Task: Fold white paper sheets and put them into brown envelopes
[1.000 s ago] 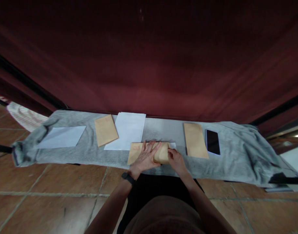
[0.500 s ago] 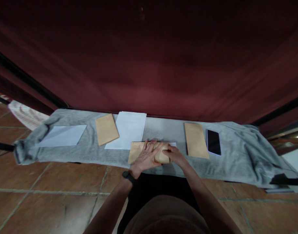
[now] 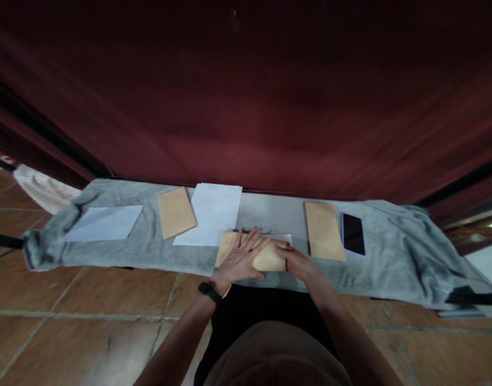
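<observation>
A brown paper envelope (image 3: 270,260) lies crosswise in front of me, with a fold or flap along its right part. My left hand (image 3: 238,261) rests flat on it, fingers spread, a dark band on the wrist. At the envelope's right end, my right hand (image 3: 299,262) grips the edge, thumb on top and the other fingers mostly hidden. A strip of white paper (image 3: 285,237) shows just behind the envelope; whether it lies inside or beneath, I cannot tell.
On the grey cloth (image 3: 129,253) lie a sheet of white paper (image 3: 104,223), a stack of white sheets (image 3: 217,209), a brown envelope stack (image 3: 175,213) overlapping it, more brown envelopes (image 3: 325,230) and a phone (image 3: 353,234). A dark red curtain (image 3: 246,134) hangs behind.
The envelope has shifted slightly to the right, and its folded part now reaches further right. My right hand has moved right with its end; my left hand stays flat on it.
</observation>
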{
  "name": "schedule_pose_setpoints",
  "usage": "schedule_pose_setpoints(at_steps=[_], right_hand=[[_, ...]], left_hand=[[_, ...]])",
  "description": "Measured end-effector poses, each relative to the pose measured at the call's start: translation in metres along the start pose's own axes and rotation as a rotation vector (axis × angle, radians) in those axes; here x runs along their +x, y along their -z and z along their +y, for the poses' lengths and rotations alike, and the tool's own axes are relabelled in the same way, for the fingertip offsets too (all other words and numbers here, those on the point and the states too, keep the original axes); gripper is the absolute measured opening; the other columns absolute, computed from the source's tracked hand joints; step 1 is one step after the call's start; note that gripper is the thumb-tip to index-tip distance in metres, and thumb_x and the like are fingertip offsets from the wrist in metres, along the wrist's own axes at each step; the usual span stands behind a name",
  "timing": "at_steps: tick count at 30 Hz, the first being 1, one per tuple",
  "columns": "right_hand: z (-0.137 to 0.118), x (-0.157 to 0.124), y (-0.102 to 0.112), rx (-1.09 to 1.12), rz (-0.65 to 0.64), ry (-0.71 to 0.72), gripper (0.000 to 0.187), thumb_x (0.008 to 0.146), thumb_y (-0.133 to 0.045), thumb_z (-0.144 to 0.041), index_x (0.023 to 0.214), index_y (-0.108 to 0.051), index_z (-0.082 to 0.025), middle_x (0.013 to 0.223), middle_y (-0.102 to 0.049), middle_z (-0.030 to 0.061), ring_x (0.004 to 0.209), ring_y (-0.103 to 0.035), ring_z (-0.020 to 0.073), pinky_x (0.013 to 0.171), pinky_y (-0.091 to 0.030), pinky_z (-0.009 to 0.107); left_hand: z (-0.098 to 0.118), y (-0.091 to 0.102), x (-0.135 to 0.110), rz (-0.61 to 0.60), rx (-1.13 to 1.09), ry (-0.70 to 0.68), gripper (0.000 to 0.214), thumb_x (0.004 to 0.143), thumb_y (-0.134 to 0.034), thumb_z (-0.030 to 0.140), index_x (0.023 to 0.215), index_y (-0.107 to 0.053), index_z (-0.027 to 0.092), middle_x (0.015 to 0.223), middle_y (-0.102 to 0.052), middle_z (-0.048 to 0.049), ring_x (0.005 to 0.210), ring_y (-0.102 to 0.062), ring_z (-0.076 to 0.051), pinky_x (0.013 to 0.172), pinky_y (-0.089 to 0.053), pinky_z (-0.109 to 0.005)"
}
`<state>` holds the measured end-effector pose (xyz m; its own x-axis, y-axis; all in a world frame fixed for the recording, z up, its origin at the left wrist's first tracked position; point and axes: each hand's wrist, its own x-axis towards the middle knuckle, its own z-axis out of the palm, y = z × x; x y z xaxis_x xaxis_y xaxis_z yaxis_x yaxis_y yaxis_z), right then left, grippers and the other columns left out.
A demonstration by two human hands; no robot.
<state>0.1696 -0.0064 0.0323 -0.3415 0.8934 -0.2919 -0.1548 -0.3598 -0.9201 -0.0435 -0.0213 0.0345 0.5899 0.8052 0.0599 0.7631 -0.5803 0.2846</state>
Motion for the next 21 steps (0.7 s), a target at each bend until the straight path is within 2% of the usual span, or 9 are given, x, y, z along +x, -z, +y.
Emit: schedule_pose_setpoints(at_steps=[6,10,13,15,17,19,21], right_hand=[[-0.008,-0.027,0.016,0.159,-0.125,-0.157,0.036,0.074,-0.072,-0.045,0.104,-0.071,-0.025,0.098,-0.077,0.0044,0.105,-0.069,0.0275,0.092,-0.054,0.039],[-0.008,-0.038,0.028,0.183,-0.158,-0.186,0.034,0.069,-0.069,-0.037,0.101,-0.072,-0.026,0.096,-0.077,0.0056,0.104,-0.07,0.028,0.086,-0.057,0.039],[-0.001,-0.04,0.03,0.123,-0.153,-0.193,0.035,0.071,-0.071,-0.038,0.104,-0.072,-0.027,0.092,-0.078,0.0064,0.1,-0.072,0.0284,0.083,-0.058,0.04],[0.005,-0.04,0.027,0.009,-0.139,-0.18,0.037,0.074,-0.074,-0.04,0.108,-0.072,-0.027,0.092,-0.077,0.0059,0.1,-0.072,0.0284,0.083,-0.058,0.04],[0.007,-0.04,0.023,-0.193,-0.038,-0.12,0.036,0.079,-0.076,-0.042,0.11,-0.072,-0.026,0.096,-0.077,0.0049,0.1,-0.071,0.028,0.083,-0.058,0.04],[0.004,-0.044,0.023,-0.395,0.132,-0.037,0.033,0.088,-0.072,-0.043,0.115,-0.07,-0.025,0.109,-0.073,0.0054,0.101,-0.069,0.0256,0.086,-0.058,0.04],[-0.002,-0.051,0.026,-0.499,0.264,0.022,0.032,0.096,-0.065,-0.041,0.122,-0.064,-0.022,0.124,-0.065,0.0072,0.106,-0.066,0.0228,0.09,-0.057,0.041]], left_hand=[[-0.009,0.0,-0.006,-0.041,-0.042,0.022,0.123,0.066,-0.083,0.063,0.162,-0.013,0.03,0.162,-0.031,-0.0155,0.153,-0.021,-0.037,0.122,-0.003,-0.064],[-0.007,-0.006,-0.008,-0.044,-0.057,0.023,0.126,0.065,-0.083,0.064,0.162,-0.013,0.027,0.16,-0.033,-0.0182,0.15,-0.026,-0.037,0.123,-0.005,-0.063],[-0.004,-0.01,-0.009,-0.037,-0.051,0.0,0.123,0.065,-0.082,0.066,0.162,-0.016,0.027,0.16,-0.033,-0.0181,0.15,-0.027,-0.038,0.123,-0.006,-0.063],[-0.002,-0.01,-0.009,-0.029,-0.037,-0.023,0.119,0.067,-0.082,0.064,0.161,-0.017,0.029,0.16,-0.033,-0.0169,0.15,-0.027,-0.038,0.123,-0.006,-0.063],[0.0,-0.009,-0.008,-0.017,-0.021,-0.051,0.117,0.068,-0.081,0.063,0.161,-0.018,0.029,0.159,-0.035,-0.0167,0.149,-0.028,-0.037,0.123,-0.006,-0.063],[0.002,-0.008,-0.007,-0.004,-0.009,-0.081,0.117,0.069,-0.081,0.062,0.161,-0.019,0.028,0.157,-0.037,-0.0167,0.148,-0.029,-0.037,0.123,-0.006,-0.063],[0.004,-0.007,-0.006,0.004,-0.007,-0.108,0.113,0.069,-0.081,0.06,0.16,-0.022,0.028,0.156,-0.039,-0.016,0.148,-0.031,-0.036,0.124,-0.007,-0.062]])
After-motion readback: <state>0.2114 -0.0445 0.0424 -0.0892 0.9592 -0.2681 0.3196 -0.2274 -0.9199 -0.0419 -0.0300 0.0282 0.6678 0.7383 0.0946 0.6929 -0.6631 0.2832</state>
